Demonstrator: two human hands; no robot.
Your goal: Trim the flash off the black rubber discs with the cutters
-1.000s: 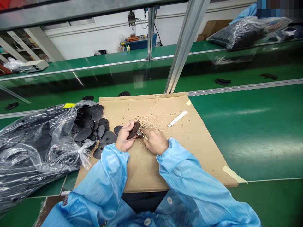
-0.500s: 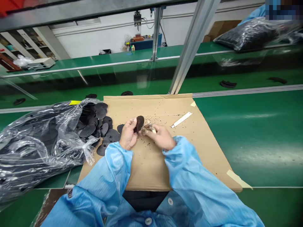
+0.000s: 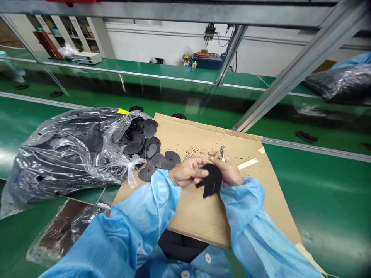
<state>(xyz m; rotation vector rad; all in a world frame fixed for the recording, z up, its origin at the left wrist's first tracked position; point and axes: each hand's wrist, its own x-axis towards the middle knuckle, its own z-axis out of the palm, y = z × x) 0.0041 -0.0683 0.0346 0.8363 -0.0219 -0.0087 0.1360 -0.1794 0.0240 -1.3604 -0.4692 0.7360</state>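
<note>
Several thin black pieces (image 3: 213, 180) are pinched together between the thumb and fingers of my left hand (image 3: 189, 172), over the brown cardboard sheet (image 3: 199, 220). My right hand (image 3: 228, 170) is closed around small cutters (image 3: 222, 152), whose metal tips point away from me. Its fingers lie right behind the black pieces and partly out of sight. Loose black oval pieces (image 3: 150, 152) are heaped at the mouth of a clear plastic bag (image 3: 78, 150) on the left. Small black crumbs (image 3: 195, 153) lie scattered beyond my hands.
A white strip (image 3: 247, 163) lies on the cardboard at the right. Metal posts (image 3: 292, 73) and a rail stand behind the green work surface (image 3: 324, 185). A brown item in clear plastic (image 3: 62, 231) sits at the lower left. More black pieces (image 3: 307, 136) lie beyond the rail.
The view has swung left. My hands have come together, the left one now holding the black pieces nearer me and hanging down. The cutters' tips now point up and away.
</note>
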